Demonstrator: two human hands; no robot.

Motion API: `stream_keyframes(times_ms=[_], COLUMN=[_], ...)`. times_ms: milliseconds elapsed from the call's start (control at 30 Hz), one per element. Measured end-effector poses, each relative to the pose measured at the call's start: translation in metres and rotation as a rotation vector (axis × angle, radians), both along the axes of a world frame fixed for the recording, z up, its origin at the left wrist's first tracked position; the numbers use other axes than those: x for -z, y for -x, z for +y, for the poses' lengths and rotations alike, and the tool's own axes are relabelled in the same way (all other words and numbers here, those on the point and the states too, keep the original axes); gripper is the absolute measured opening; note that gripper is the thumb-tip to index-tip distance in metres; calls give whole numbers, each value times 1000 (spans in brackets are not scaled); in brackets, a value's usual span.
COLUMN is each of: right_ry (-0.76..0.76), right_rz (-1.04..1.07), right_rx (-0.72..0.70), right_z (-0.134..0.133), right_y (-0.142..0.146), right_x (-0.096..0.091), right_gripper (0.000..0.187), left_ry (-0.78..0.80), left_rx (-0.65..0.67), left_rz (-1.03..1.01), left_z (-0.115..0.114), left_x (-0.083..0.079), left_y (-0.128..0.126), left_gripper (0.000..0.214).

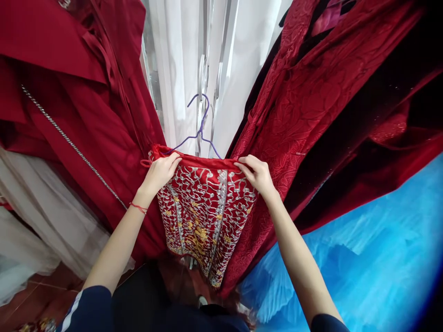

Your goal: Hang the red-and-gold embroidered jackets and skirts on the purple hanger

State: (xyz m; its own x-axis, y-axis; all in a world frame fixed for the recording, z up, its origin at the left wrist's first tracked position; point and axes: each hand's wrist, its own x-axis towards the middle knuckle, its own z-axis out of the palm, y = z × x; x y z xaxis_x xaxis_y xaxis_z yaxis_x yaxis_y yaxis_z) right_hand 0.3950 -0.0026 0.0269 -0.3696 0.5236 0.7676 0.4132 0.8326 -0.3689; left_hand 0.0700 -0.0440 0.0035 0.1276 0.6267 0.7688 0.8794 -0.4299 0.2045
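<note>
A red skirt [199, 212] with silver and gold embroidery hangs spread out in front of me. My left hand [162, 170] pinches the plain red waistband at its left end, where a thin red tie dangles. At the right end of the same band, my right hand [254, 171] grips it between thumb and fingers. A purple wire hanger [200, 131] rises from behind the waistband, its hook free-standing above the cloth. The hanger's lower part is hidden by the skirt, so how the two are joined cannot be seen.
Dark red gowns [79, 120] hang on the left, one with a silver beaded trim. A red patterned dress [301, 106] and dark velvet hang on the right. White garments [176, 60] fill the back. A blue tulle dress [374, 258] spreads at lower right. Reddish floor shows below.
</note>
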Motion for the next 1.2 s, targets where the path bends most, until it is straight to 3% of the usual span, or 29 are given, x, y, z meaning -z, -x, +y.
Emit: stream_keyframes(times_ms=[167,233,333,433,533,700,800,967,1033,1100,1200], right_ry=[8,73,179,284,360,393,350,11,-39,3,140], right_rz=[50,180,345,370,383,462,470,388,365,407,606], right_rx=[0,-28,-36,-53,-70,-54,-6,412,484,441,249], right_z=[-1,-4,-13,-22,-22,-9,-3,3,6,8,9], right_y=[3,-5,-20,-32,-30,-16,-11,-10,-10,-10,-10], right_x=[-5,2,25,54,71,61,53,55,56,59,74], right_gripper=[23,30,38,38,35,37,41,52,52,49,44], left_ry=[-178,-181,-154,-83,28,14,-10,-11,36,70,88], left_rx=[-34,9,14,-2,135,179,159,200,242,285,353], left_rz=[-50,-37,-142,-411,-662,-765,-865,-1085,-1177,-1263,-1335], left_z=[2,7,19,33,47,52,46,39,35,28,20], left_x=[-5,-11,-13,-1,18,38,42,38,38,44,62], left_y=[3,9,27,53,76,92,89,82,82,84,88], left_gripper=[20,18,39,49,43,40,41,48,47,45,49])
